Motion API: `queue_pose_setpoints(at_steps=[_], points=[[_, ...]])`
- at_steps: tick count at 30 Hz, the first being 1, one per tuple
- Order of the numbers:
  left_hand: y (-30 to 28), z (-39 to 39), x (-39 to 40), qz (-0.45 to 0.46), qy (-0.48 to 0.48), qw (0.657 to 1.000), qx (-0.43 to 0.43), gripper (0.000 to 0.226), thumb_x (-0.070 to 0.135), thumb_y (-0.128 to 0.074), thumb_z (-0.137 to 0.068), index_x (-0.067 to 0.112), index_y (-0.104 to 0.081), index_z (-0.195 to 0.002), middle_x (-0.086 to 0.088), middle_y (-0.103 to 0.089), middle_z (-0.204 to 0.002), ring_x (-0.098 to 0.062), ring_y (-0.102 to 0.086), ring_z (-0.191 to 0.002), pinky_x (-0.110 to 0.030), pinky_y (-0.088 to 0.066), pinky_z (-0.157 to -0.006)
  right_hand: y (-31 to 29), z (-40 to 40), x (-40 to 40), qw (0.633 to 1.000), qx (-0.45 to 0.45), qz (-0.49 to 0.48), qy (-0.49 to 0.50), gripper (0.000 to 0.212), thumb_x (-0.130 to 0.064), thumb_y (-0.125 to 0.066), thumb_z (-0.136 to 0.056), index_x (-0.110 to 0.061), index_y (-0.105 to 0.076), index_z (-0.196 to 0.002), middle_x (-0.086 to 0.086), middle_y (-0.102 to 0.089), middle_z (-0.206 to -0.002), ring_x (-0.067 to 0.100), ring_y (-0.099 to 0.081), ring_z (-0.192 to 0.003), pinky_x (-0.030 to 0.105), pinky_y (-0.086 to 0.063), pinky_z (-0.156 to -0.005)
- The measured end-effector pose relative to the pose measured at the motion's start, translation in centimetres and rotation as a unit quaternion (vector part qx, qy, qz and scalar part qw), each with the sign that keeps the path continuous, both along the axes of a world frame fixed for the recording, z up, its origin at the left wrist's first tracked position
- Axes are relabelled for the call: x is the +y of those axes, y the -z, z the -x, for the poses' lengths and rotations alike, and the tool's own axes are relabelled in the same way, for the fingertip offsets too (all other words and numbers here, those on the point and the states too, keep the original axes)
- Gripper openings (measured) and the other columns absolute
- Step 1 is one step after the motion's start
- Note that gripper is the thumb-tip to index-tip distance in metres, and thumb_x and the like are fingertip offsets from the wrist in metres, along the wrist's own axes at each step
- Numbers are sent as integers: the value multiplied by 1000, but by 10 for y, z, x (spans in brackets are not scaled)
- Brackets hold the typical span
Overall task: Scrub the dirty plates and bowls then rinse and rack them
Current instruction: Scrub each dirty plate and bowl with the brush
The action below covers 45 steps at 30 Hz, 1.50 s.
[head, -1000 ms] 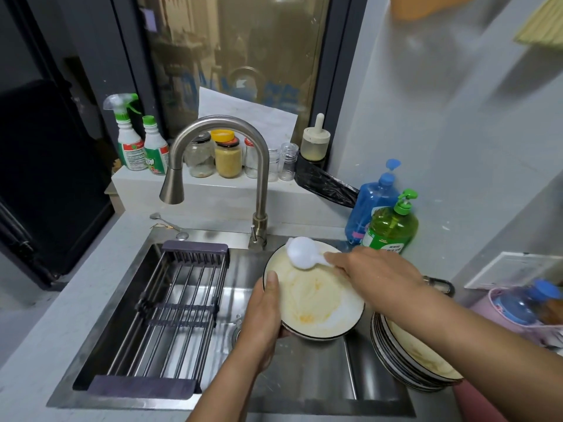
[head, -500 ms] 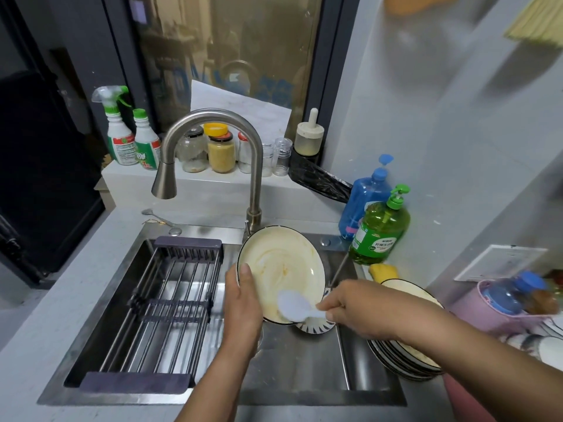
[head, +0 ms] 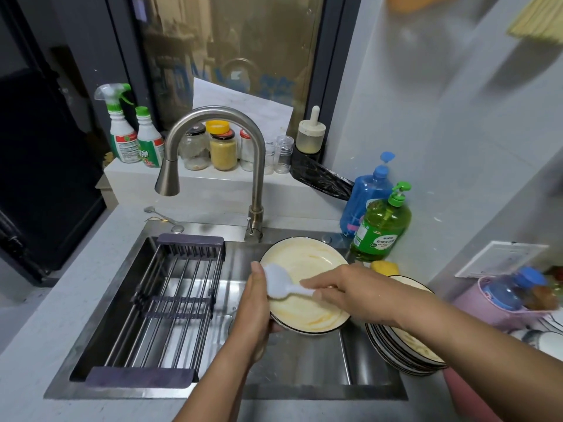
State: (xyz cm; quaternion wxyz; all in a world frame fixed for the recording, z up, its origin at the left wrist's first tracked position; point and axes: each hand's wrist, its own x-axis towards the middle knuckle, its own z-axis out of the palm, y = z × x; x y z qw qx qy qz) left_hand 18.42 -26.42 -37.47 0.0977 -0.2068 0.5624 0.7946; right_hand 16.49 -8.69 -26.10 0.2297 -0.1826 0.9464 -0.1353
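Note:
A white plate (head: 307, 260) with a dark rim and yellow smears is tilted over the steel sink (head: 304, 360). My left hand (head: 256, 306) grips its left edge, thumb on the face. My right hand (head: 350, 293) grips the handle of a white dish brush (head: 278, 284), whose head lies on the plate's left side beside my left thumb. A stack of dirty plates (head: 405, 345) leans at the sink's right edge, partly behind my right forearm. The purple-ended drying rack (head: 170, 306) spans the sink's left half and holds nothing.
The faucet (head: 213, 123) arches over the sink's back, its spout above the rack. Green (head: 380, 229) and blue (head: 368, 193) soap bottles and a yellow sponge (head: 385, 267) stand at back right. Jars and spray bottles (head: 122, 132) line the back ledge. A pink basket (head: 499, 312) sits at right.
The brush has swept from the plate's top edge down across its face and now to the left side by my thumb. My left hand keeps its grip on the plate.

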Motion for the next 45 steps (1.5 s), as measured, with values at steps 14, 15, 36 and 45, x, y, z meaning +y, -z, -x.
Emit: queue_pose_setpoints(at_steps=[14, 15, 36, 45], points=[[0, 0, -7, 16, 1, 998, 65, 54, 79, -33, -91, 45, -61, -122, 3, -72, -124, -22, -72, -109, -52, -62, -83, -31, 0, 12, 990, 66, -117, -36, 37, -53, -46, -101, -66, -42, -135, -21, -60, -136, 13, -57, -123, 39, -50, -98], [0, -1, -3, 18, 5, 998, 66, 59, 82, -34, -88, 44, -62, -123, 2, -72, -124, -23, -72, -110, -53, -61, -85, -28, 0, 9, 990, 75, -112, -39, 37, -54, -45, -101, -66, -41, -136, -19, -60, -136, 15, -57, -123, 39, -50, -97], [-9, -4, -6, 207, -76, 953, 207, 33, 45, -34, -108, 29, -54, -128, 18, -62, -115, 10, -57, -106, 0, -40, -77, 1, -18, 19, 984, -15, -176, 18, 21, -29, -46, -103, -33, -66, -100, -6, -60, -91, 23, -59, -94, 30, -40, -66], [4, 12, 14, 92, 9, 993, 73, 48, 82, -33, -88, 47, -60, -107, 16, -68, -113, 1, -65, -106, -35, -54, -93, 0, 4, 18, 989, 98, -47, 103, 32, -41, -45, -103, -55, -52, -131, -3, -68, -118, 26, -63, -106, 40, -53, -88]])
